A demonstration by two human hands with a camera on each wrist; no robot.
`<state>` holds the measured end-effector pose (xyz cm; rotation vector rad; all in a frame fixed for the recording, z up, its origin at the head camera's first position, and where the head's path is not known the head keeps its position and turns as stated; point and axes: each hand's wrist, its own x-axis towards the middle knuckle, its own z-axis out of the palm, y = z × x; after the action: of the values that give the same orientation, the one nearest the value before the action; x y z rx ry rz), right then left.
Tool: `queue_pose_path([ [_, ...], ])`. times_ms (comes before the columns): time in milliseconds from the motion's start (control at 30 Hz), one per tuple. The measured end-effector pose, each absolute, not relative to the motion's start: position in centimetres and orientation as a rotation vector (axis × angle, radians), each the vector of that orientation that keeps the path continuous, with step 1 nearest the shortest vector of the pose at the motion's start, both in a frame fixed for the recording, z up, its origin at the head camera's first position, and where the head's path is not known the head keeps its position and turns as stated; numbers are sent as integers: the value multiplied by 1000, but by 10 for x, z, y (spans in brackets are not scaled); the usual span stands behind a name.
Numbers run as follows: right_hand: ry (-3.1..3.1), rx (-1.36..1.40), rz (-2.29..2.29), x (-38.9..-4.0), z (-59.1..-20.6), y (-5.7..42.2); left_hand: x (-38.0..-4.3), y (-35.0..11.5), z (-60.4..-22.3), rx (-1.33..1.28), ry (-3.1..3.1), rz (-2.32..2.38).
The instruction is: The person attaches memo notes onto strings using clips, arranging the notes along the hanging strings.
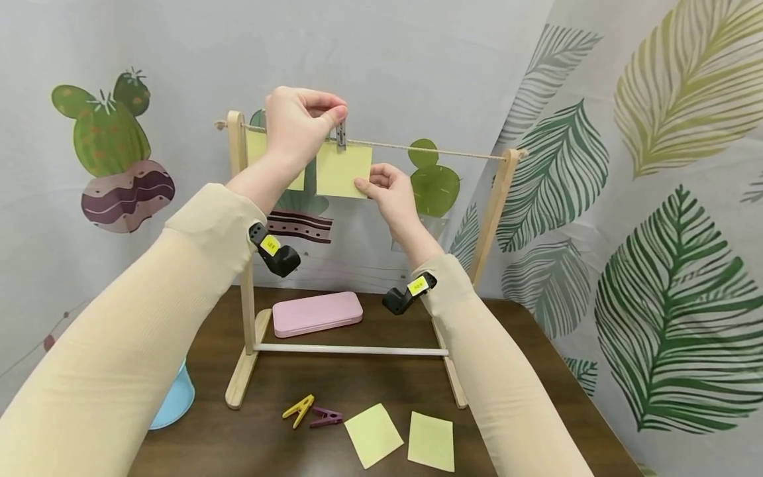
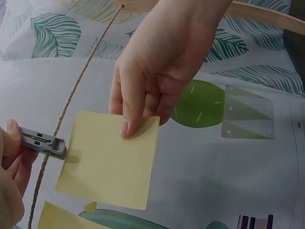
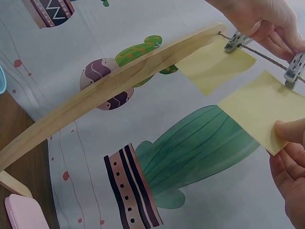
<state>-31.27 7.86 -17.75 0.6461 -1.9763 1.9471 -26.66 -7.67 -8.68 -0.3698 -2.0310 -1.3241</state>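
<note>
My left hand (image 1: 298,126) pinches a grey clothespin (image 1: 341,136) between thumb and fingers, at the rope (image 1: 429,151) strung across a wooden stand. Just below the rope, my right hand (image 1: 390,195) holds a yellow sticky note (image 1: 342,171) by its lower right corner, thumb in front and fingers behind. The clothespin's tip overlaps the note's top edge in the left wrist view. Another yellow note (image 3: 217,64) hangs to the left, held on the rope by a second grey clothespin (image 3: 234,42); my left forearm partly hides it in the head view.
On the dark table lie a yellow clothespin (image 1: 299,410), a purple clothespin (image 1: 326,417) and two yellow notes (image 1: 374,436). A pink case (image 1: 318,313) sits behind the stand's white crossbar (image 1: 352,349). At the left is a light blue container (image 1: 174,399), partly behind my sleeve.
</note>
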Motion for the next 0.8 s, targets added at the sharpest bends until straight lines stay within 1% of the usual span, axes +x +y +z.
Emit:
queue_pose_path([
  [800,-1980,681,1927,-315,-177,78,-267,-75,-90,-352,-2159,-1134],
])
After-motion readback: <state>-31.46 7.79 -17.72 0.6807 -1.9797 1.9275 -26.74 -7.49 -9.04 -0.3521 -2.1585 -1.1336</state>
